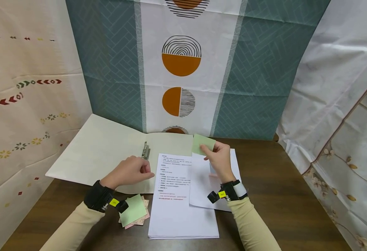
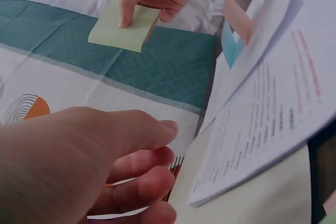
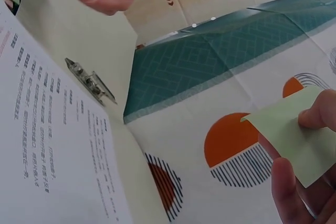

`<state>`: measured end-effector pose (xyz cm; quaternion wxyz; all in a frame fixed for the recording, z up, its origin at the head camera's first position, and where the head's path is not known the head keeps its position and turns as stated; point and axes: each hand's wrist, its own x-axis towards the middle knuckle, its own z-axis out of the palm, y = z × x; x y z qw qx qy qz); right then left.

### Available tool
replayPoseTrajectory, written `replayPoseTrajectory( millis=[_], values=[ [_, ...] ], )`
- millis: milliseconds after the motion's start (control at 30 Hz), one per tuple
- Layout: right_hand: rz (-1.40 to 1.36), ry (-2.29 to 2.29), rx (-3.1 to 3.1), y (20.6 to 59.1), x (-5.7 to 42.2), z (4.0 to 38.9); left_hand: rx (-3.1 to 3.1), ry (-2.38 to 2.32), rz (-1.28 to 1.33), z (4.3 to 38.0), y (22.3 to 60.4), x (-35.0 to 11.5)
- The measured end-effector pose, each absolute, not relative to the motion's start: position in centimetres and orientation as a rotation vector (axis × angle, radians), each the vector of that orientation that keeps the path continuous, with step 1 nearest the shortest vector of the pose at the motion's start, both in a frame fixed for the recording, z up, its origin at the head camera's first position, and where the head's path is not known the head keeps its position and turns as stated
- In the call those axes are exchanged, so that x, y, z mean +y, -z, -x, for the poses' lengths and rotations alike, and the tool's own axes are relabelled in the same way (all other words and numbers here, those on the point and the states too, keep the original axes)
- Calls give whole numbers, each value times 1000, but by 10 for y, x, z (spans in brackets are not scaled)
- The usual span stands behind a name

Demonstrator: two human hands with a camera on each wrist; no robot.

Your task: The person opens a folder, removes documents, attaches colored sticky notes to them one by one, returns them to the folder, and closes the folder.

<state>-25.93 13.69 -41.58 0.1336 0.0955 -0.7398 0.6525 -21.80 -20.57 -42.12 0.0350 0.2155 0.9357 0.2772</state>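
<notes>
My right hand [image 1: 220, 160] pinches a light green sticky note [image 1: 200, 141] between thumb and fingers, above the top of the papers. In the right wrist view the thumb lies flat on the note's face. My left hand [image 1: 128, 171] hovers over the open binder [image 1: 108, 146] with its fingers loosely curled and nothing in them. Beneath the hands, a stack of printed sheets [image 1: 183, 221] overlaps the binder's right side. White sheets [image 1: 199, 197] lie at an angle on the stack's right, with a pink tab [image 2: 237, 18] and a blue tab [image 2: 229, 45] showing there.
A small pile of sticky notes [image 1: 134, 210], green on top with pink and patterned ones beneath, lies left of the stack. The binder's metal clip [image 1: 145, 152] stands up near its spine. Patterned cloth [image 1: 258, 69] hangs behind the brown table [image 1: 283, 195].
</notes>
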Motion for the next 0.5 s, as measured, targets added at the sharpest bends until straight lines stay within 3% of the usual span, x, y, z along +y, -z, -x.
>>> replayPoseTrajectory(
  millis=[500],
  values=[
    [-479,-1584,-2101,408,125,251,2943,-1012,-622,231,414,-181]
  ],
)
